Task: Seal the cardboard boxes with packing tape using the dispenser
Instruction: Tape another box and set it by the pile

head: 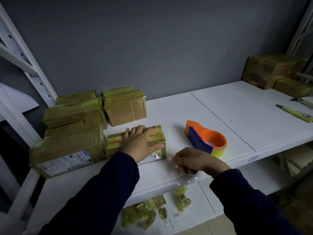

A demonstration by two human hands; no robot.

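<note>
A small cardboard box [157, 136] wrapped in yellowish tape lies on the white shelf [220, 106]. My left hand [140, 143] presses flat on its top, fingers spread. My right hand [188, 161] hovers just right of the box's front corner with curled fingers, pinching a strip of clear tape that runs up past the box's right end. The orange and blue tape dispenser [205, 139] with its yellowish roll stands on the shelf to the right, touched by neither hand.
Several taped boxes [76, 116] are stacked at the left, a long one with labels [67, 153] in front. More boxes [274, 70] sit far right. A yellow utility knife [296, 113] lies at the right. Crumpled tape scraps [149, 211] litter the lower shelf.
</note>
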